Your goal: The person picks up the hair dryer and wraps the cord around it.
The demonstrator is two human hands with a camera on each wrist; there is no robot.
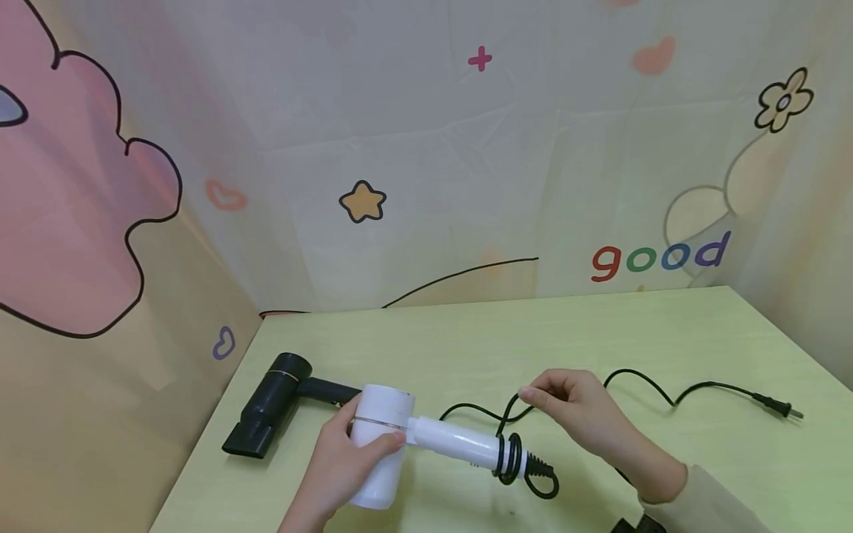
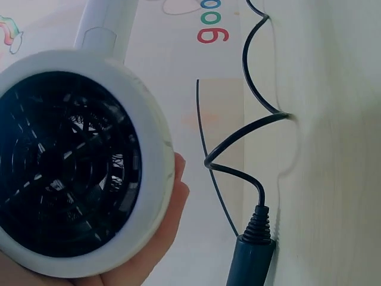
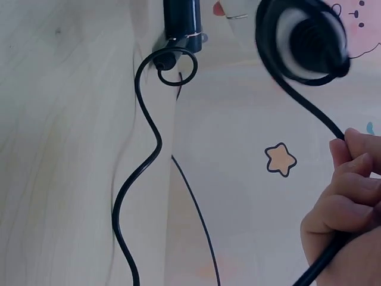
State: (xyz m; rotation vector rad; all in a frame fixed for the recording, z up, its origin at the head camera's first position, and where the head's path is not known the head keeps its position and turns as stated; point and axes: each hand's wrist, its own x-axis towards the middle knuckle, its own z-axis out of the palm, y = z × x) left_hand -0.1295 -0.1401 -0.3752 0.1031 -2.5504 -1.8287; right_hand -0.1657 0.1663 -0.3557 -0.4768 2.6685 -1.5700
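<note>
The left hand [image 1: 343, 460] grips the white hair dryer [image 1: 429, 434] above the tabletop [image 1: 500, 340], fingers wrapped about its barrel. The right hand [image 1: 583, 414] pinches the black cord [image 1: 512, 460], which is coiled around the handle. A black hair dryer [image 1: 269, 407] lies to the left.

A black hair dryer [image 1: 269, 403] lies at the left of the pale green table [image 1: 466, 348], its handle pointing right, and a wavy black cord [image 1: 713, 383] runs over the table's right part to a two-pin plug [image 1: 773, 404]. Behind the table hangs a pale, lightly creased backdrop [image 1: 426, 96], printed with a large pink shape [image 1: 73, 215] at left, an orange star [image 1: 363, 202], a magenta plus sign [image 1: 480, 58], a pink heart [image 1: 654, 56], an outlined flower [image 1: 784, 102] and the multicoloured word "good" [image 1: 641, 259].
</note>
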